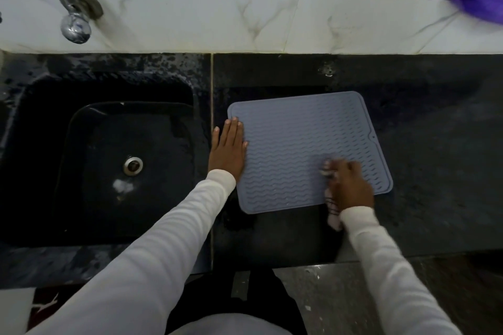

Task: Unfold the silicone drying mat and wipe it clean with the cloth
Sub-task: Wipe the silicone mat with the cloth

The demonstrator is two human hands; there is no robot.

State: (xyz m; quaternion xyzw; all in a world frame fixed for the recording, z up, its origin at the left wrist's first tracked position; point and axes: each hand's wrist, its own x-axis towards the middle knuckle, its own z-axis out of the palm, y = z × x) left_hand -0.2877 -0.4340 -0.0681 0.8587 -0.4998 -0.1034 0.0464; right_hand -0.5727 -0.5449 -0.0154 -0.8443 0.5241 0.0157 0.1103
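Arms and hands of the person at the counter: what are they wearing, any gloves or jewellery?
Both arms are covered by long, plain white sleeves with snug ribbed cuffs ending at the wrists. The left hand and right hand are bare: no gloves, and no rings, watch or bracelets are visible. The sleeves show no logos or markings.

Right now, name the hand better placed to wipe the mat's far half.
Right. The right hand already grips the cloth on the mat; the left hand lies flat, pinning its left edge.
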